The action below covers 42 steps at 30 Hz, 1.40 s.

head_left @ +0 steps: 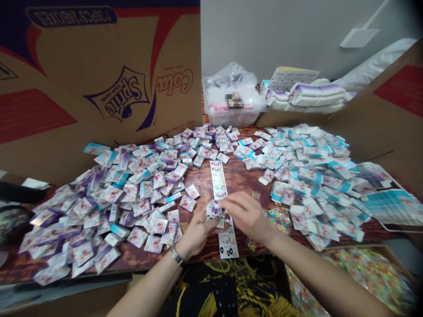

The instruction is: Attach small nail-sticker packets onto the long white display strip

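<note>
Head view. The left hand (196,233), wearing a metal-link wristwatch (176,255), and the right hand (246,215) meet low at the centre of a dark wooden table (205,176), above the near edge. Between them is a short printed sticker strip (214,210) with coloured oval motifs. The left fingers (211,223) are curled and closed against its lower part, and the strip appears pinched there. The right fingers (225,201) are extended, nearly flat, and lie against its upper right edge; whether they grip it or only touch it cannot be determined.

A long sticker sheet (218,179) lies flat on the table directly beyond the fingertips, nearly touching them. A second sheet (228,241) with black oval marks lies just below the hands, partly under the right hand's reach. Small iridescent packets (279,218) lie just beside the right hand.

A large spread of small packaged cards (99,207) lies left of the hands, and a second spread (307,185) lies to the right. Beyond them stand a cardboard carton panel (99,75) printed with Sprite and Cola logos and a transparent plastic tub (231,99). Folded white-and-purple packs (307,97) rest beside the tub.
</note>
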{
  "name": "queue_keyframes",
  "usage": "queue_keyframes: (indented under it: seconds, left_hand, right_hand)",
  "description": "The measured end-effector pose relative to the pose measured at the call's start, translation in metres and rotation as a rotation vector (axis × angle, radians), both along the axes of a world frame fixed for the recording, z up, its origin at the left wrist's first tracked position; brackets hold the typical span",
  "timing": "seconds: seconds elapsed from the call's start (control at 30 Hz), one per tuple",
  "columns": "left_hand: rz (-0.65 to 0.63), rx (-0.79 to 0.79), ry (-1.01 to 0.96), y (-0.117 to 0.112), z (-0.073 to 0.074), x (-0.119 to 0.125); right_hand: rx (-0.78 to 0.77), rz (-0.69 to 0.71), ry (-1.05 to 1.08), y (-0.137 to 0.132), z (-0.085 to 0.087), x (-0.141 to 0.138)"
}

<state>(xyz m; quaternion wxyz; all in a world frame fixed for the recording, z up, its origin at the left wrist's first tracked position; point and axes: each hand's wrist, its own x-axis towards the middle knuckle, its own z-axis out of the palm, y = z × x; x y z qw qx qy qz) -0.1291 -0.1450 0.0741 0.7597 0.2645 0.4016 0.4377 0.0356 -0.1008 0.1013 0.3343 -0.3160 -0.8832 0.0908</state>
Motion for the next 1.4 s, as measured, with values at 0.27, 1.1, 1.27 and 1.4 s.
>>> queue_keyframes:
  seconds: [0.27,1.1,1.27,1.4]
  left_hand:
    - [0.022,-0.139,-0.353,0.006,0.004,-0.009]
    - [-0.002,0.221,0.531,-0.002,-0.049,0.020]
    - [-0.070,0.222,0.521,-0.003,-0.049,0.023]
    - [-0.144,0.253,0.508,-0.008,-0.049,0.026]
  right_hand:
    - [0.240,0.171,-0.255,-0.024,-0.025,0.003]
    - [-0.561,-0.306,-0.317,0.024,-0.040,0.080]
    - [-0.623,-0.303,-0.441,0.067,-0.054,0.127]
    - [-0.653,-0.305,-0.503,0.071,-0.077,0.123]
